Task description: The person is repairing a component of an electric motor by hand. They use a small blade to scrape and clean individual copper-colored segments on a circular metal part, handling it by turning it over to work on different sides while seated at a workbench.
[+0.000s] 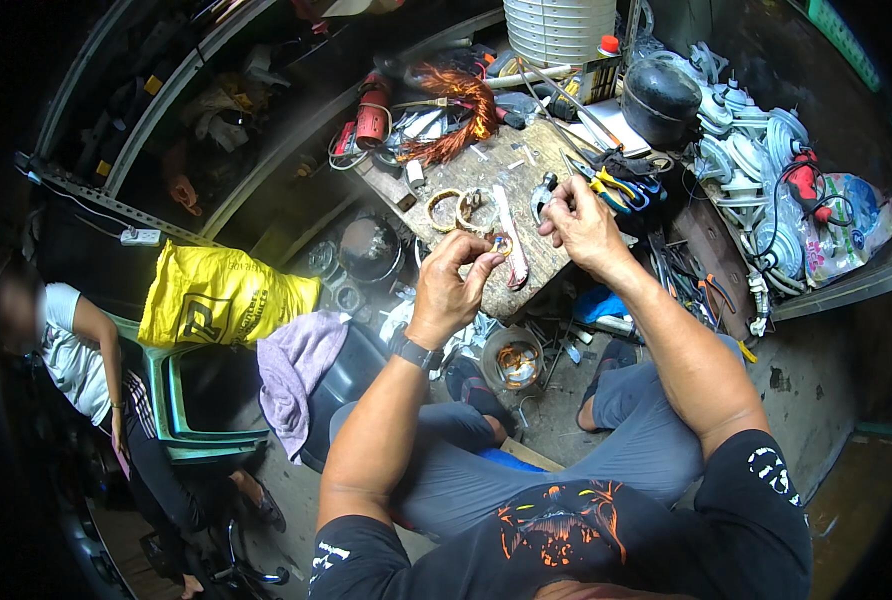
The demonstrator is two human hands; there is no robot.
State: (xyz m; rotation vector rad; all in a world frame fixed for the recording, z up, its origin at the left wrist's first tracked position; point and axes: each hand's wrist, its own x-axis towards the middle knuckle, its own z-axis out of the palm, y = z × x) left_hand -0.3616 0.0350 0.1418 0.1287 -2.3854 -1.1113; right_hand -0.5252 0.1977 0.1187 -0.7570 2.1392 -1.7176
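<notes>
My left hand (453, 287) is over the near edge of a worn wooden worktop (514, 152). Its thumb and forefinger pinch a small copper-coloured piece with a bit of blue (501, 244). To its right, my right hand (586, 228) is closed, thumb against fingertips; whatever lies between them is too small or hidden to name. A hammer head (543, 192) shows just beside those fingers, its handle out of sight. Beyond my left hand lie two ring-shaped coils (443, 209) (477, 208) and a whitish strip with a reddish end (506, 215).
Copper wire (466, 115), a red cylindrical tool (372, 112) and pliers (616, 190) crowd the worktop. White fan motor parts (751, 150) pile up at right. A small tub (513, 358) sits between my feet. Another person (81, 340) sits left, near a yellow sack (221, 295).
</notes>
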